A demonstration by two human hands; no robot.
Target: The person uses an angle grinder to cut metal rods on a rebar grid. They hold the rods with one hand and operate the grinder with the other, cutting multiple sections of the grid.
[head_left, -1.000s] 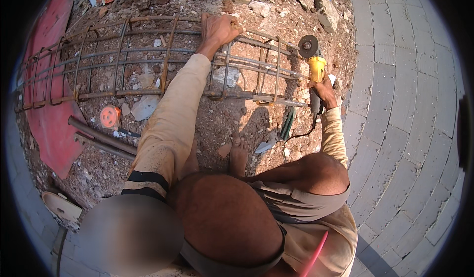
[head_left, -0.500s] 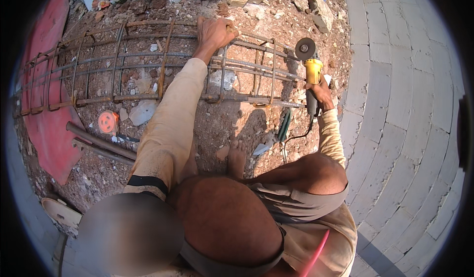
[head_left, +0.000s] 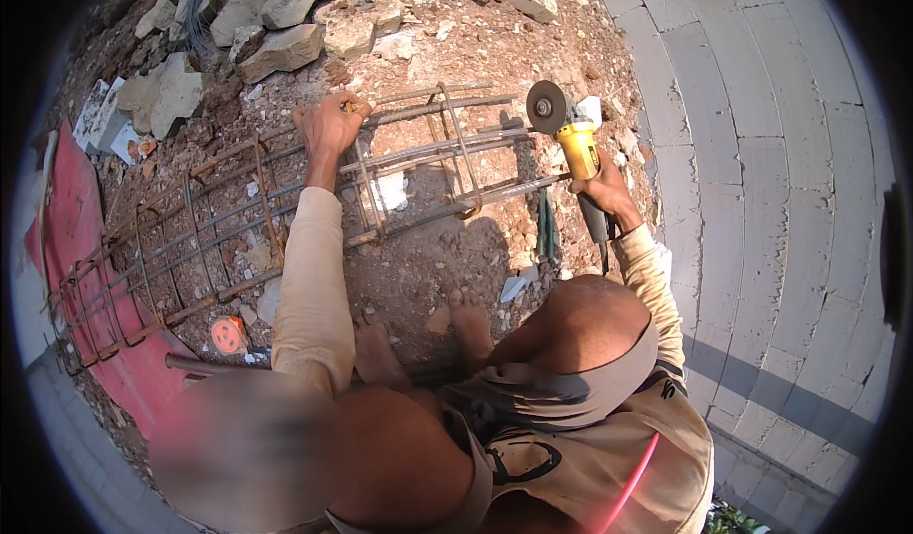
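The left hand (head_left: pixel 329 130) is gripping, fingers curled, the rebar cage (head_left: pixel 418 154) lying on the ground (head_left: pixel 409 287); the right hand (head_left: pixel 609 192) is wrapping around the angle grinder (head_left: pixel 577 149) beside it. A sleeve (head_left: pixel 312 268) is covering some bars.

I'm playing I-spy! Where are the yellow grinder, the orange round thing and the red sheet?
Yellow grinder (head_left: pixel 576 149): head view, yellow housing.
Orange round thing (head_left: pixel 227 335): head view, its flat face.
Red sheet (head_left: pixel 74 201): head view, its upper part.
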